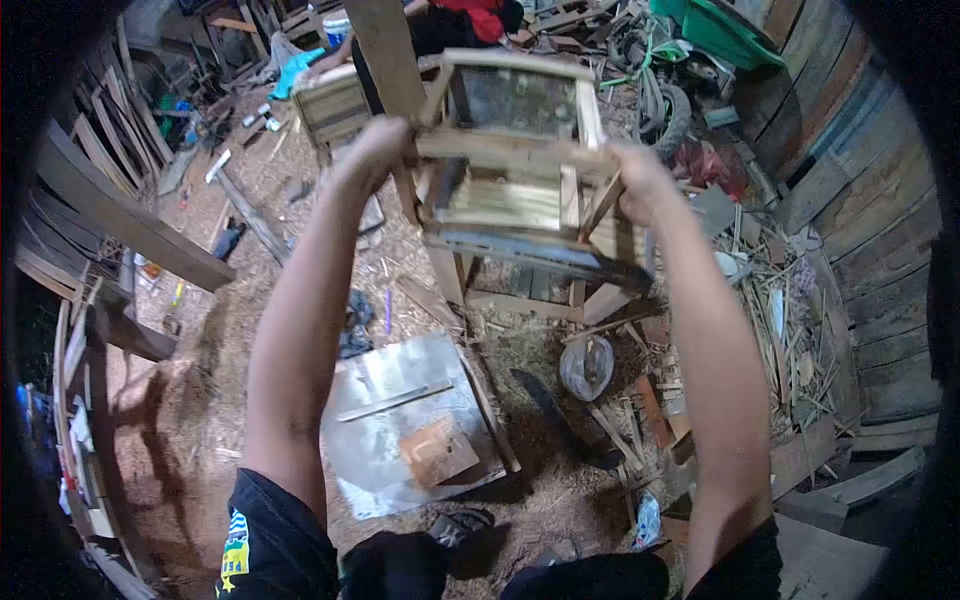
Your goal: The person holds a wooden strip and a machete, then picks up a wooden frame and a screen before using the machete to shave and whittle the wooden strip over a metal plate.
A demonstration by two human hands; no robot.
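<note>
Left grip point(378, 150) closed tight on the left top slat of the wooden crate point(510, 190); right grip point(640, 178) closed on its right corner post. Crate up in the air between both outstretched arms, tilted, an open slatted frame, well above the floor.

Straight below, on the sawdust floor point(200, 400): a metal sheet point(375, 470), with a thin strip point(395, 400) and a small brown wood block point(438, 452) lying on it. Just right of the sheet, a dark blade point(545, 400) and a clear plastic bag point(587, 365). Near the feet, a sandal point(460, 525).

Further out, a second crate point(330, 105) beyond the left grip, a tyre point(668, 110) beyond the right, a green tub point(715, 30) by the plank wall point(860, 200). At the top edge, another person in red point(470, 15), partly hidden behind an upright post point(385, 50).
</note>
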